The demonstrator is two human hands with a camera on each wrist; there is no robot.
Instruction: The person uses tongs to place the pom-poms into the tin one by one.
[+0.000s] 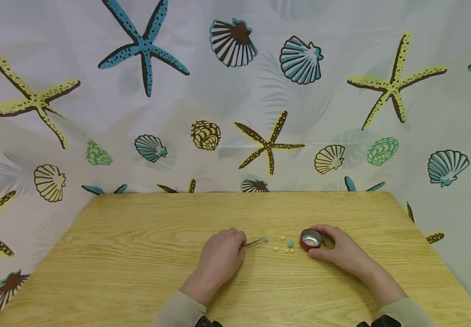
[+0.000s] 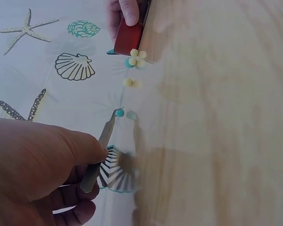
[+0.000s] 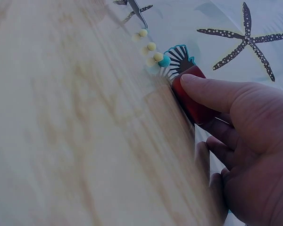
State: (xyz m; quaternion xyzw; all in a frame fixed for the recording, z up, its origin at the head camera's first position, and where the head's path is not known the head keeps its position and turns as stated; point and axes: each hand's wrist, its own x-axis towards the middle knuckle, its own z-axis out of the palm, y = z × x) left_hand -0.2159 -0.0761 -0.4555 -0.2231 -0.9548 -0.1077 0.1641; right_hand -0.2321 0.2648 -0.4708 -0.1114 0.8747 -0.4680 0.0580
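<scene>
My left hand [image 1: 223, 256] pinches metal tweezers [image 2: 100, 153] between thumb and fingers. At their bent tips is a small blue bead [image 2: 120, 113], close over the table. With thumb and fingers on either side, my right hand [image 1: 343, 252] grips a small red cup [image 3: 194, 92]. The cup's silver inside shows in the head view, with a yellowish bead [image 1: 311, 244] in it. Between the hands, several yellow beads [image 1: 282, 238] and another blue bead [image 1: 290, 244] lie loose on the wood. In the right wrist view the cup's inside is hidden.
A wood-grain table [image 1: 137, 240] lies under both hands. Behind it and along its sides hangs a white cloth [image 1: 227, 100] printed with starfish and shells. The loose beads lie just left of the cup.
</scene>
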